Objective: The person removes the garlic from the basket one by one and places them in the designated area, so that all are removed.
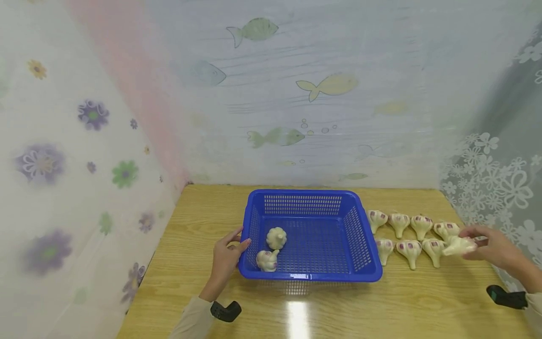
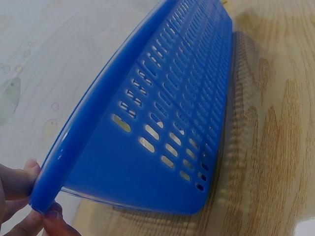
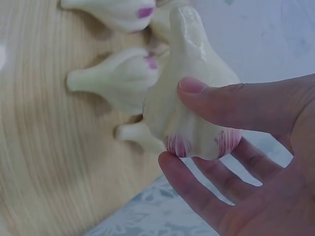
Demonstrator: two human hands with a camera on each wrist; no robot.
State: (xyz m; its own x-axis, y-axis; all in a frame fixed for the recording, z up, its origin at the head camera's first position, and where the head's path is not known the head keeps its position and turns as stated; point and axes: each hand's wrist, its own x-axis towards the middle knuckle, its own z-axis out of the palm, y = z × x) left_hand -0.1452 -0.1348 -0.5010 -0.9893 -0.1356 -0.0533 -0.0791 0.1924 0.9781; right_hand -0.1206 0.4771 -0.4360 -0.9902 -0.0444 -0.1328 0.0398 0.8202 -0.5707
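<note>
My left hand (image 1: 226,256) pinches the left rim of a blue plastic basket (image 1: 311,277), thumb on one side of the rim and fingers on the other, as the left wrist view of the basket (image 2: 138,172) also shows. Inside the basket, at its left, lie two garlic bulbs, one (image 1: 276,238) behind the other (image 1: 267,260). Off to the right, my right hand (image 1: 493,247) holds a garlic bulb (image 3: 197,73) between thumb and fingers, its stem pointing up in the right wrist view. The held bulb is just above the right end of the rows of bulbs.
Two rows of garlic bulbs, among them one in front (image 1: 409,252) and one behind (image 1: 421,226), lie right of the basket on the wooden table (image 1: 203,212). A wall (image 1: 338,155) with fish drawings stands behind; flowered curtains hang at both sides.
</note>
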